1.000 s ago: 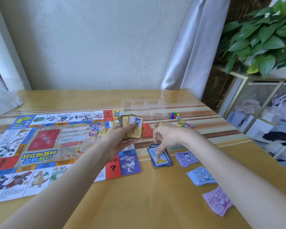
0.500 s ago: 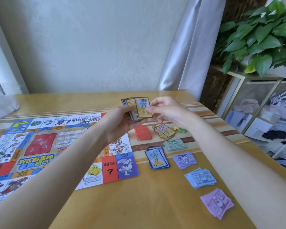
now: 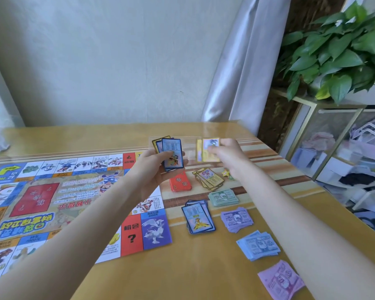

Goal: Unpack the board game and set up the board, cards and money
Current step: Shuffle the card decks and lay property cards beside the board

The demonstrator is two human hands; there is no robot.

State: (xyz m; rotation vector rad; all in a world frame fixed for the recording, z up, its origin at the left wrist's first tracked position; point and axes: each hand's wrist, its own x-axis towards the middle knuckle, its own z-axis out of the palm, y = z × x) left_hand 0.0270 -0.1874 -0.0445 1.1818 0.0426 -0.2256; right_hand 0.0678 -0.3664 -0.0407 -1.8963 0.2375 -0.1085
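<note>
The colourful game board [image 3: 52, 204] lies flat on the left of the table. My left hand [image 3: 152, 169] holds a small fan of cards [image 3: 171, 152], a blue-bordered one in front. My right hand [image 3: 227, 154] pinches a yellow-bordered card [image 3: 209, 150], held up apart from the fan. On the table to the right lie a red card stack [image 3: 180, 182], a yellow card pile [image 3: 210, 178], a blue card pile [image 3: 198, 217], and money stacks: green [image 3: 223, 198], purple [image 3: 236, 219], blue [image 3: 258, 245] and pink [image 3: 279, 280].
A clear plastic tray [image 3: 189, 148] stands behind my hands. Small coloured tokens [image 3: 226, 173] lie near the yellow pile. A grey curtain [image 3: 243, 68], a potted plant [image 3: 338, 50] and a gold-framed shelf [image 3: 333, 148] stand at the right, beyond the table's edge.
My right hand has pulled the yellow-bordered card off the fan and moved it to the right. A blue-bordered card now fronts the fan in my left hand.
</note>
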